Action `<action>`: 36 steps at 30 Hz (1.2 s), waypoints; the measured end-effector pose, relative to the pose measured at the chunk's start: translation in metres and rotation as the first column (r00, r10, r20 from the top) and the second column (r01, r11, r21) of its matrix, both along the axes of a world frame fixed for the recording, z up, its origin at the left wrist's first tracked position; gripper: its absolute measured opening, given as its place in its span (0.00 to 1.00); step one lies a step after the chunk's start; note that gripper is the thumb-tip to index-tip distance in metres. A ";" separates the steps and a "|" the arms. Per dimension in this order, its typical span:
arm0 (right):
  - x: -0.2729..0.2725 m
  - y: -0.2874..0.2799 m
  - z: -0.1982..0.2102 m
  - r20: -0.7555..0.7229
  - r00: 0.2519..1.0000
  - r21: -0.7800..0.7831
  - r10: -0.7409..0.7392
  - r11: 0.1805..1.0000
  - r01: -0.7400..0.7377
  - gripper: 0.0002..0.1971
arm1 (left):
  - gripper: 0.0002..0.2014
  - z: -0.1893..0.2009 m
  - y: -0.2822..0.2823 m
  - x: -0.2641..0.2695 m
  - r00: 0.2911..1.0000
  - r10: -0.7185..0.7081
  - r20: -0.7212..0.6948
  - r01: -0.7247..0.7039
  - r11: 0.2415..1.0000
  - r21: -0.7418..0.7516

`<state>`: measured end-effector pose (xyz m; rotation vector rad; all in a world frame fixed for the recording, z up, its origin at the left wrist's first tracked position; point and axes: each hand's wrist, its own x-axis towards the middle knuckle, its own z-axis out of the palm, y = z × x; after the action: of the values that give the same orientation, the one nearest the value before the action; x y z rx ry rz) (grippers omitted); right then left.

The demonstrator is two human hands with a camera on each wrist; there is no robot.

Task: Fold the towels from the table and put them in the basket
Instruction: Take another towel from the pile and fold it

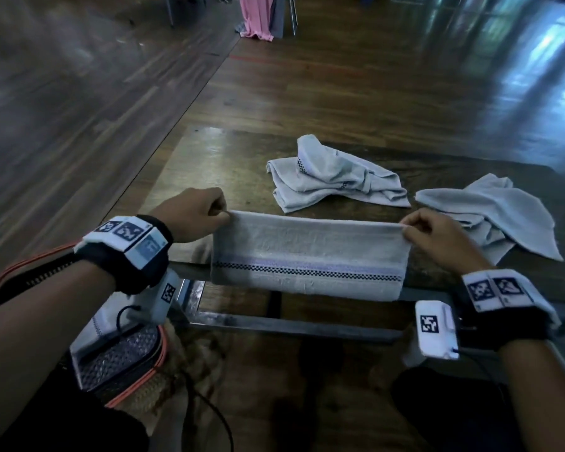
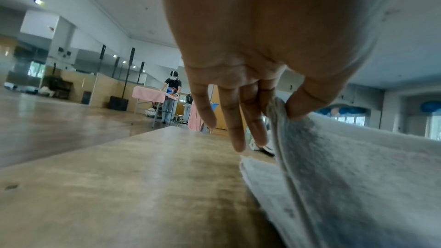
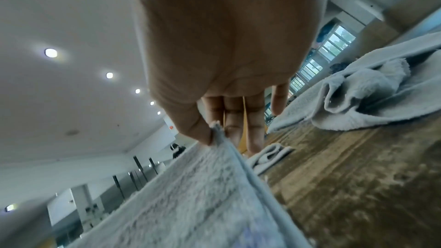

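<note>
Overhead, left hand (image 1: pixel 194 213) and right hand (image 1: pixel 434 236) each pinch a top corner of the towel (image 1: pixel 307 256), held taut over the table (image 1: pixel 209 164) edge. Two crumpled towels (image 1: pixel 333 177) lie behind.

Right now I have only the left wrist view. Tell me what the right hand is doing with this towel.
Observer: The right hand pinches the other top corner of the towel, which hangs stretched between it and the left hand at the near edge of the table.
Operator: Count the towels that are not yet folded.
Observer: Two. One crumpled towel lies mid-table and a second crumpled towel lies to its right.
Operator: Point me to the basket.
Observer: The basket sits low on the left, below the left forearm, and there appears to be a towel inside it.
</note>
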<state>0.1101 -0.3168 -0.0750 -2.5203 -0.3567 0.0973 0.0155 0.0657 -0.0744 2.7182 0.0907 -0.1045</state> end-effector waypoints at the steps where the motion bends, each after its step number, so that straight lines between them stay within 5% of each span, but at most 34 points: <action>1: 0.003 0.005 -0.004 0.023 0.999 -0.037 -0.025 0.999 0.026 0.02 | 0.05 -0.003 0.001 0.004 1.000 -0.004 -0.007 0.004 0.999 0.047; 10: 0.021 0.023 -0.030 -0.014 0.999 -0.368 0.039 0.929 -0.041 0.03 | 0.08 -0.025 0.004 0.027 0.987 -0.107 -0.121 0.128 0.976 0.178; 16: 0.022 0.025 -0.026 0.007 0.997 -0.318 0.075 0.946 -0.069 0.05 | 0.05 -0.021 0.005 0.026 0.987 -0.124 -0.099 0.140 0.975 0.171; 19: 0.018 0.025 -0.015 0.184 0.982 -0.259 0.053 0.966 -0.004 0.13 | 0.04 -0.006 0.003 0.022 0.995 -0.068 0.075 0.056 0.987 0.152; 21: 0.014 0.024 -0.003 0.448 0.894 -0.157 0.020 0.986 0.057 0.14 | 0.04 0.011 0.000 0.019 0.920 -0.024 0.390 -0.020 0.994 0.109; 23: 0.009 0.020 0.011 0.684 0.727 -0.009 -0.067 0.995 0.100 0.13 | 0.06 0.032 -0.003 0.014 0.731 0.012 0.682 -0.063 0.997 0.049; 25: 0.002 0.014 0.018 0.794 0.593 0.077 -0.135 0.990 0.122 0.10 | 0.10 0.047 -0.006 0.005 0.554 0.002 0.832 -0.073 0.996 0.046; 27: -0.004 0.008 0.018 0.820 0.555 0.096 -0.142 0.989 0.112 0.09 | 0.11 0.050 -0.006 -0.004 0.483 -0.073 0.873 -0.073 0.990 0.123; 28: -0.007 0.005 0.015 0.809 0.575 0.070 -0.119 0.992 0.106 0.09 | 0.10 0.047 -0.006 -0.009 0.501 -0.134 0.855 -0.056 0.981 0.187; 30: -0.011 -0.001 0.005 0.729 0.684 -0.063 0.007 0.996 0.057 0.09 | 0.08 0.033 -0.006 -0.017 0.671 -0.246 0.700 0.033 0.953 0.302; 32: -0.012 -0.008 -0.009 0.505 0.843 -0.294 0.184 0.955 -0.032 0.10 | 0.09 0.013 -0.006 -0.025 0.901 -0.281 0.331 0.142 0.911 0.388; 33: -0.013 -0.012 -0.015 0.350 0.907 -0.424 0.235 0.903 -0.070 0.10 | 0.11 0.001 -0.006 -0.029 0.959 -0.259 0.118 0.192 0.894 0.404; 34: -0.015 -0.014 -0.022 0.222 0.942 -0.516 0.251 0.850 -0.105 0.10 | 0.13 -0.010 -0.006 -0.032 0.973 -0.227 -0.043 0.225 0.890 0.396; 36: -0.018 -0.020 -0.033 0.133 0.962 -0.560 0.239 0.819 -0.126 0.10 | 0.16 -0.021 -0.005 -0.036 0.976 -0.190 -0.109 0.217 0.908 0.359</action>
<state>0.0918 -0.3365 -0.1076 -3.0698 -0.7481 0.0227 -0.0205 0.0609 -0.0956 3.0947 -0.1727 -0.2707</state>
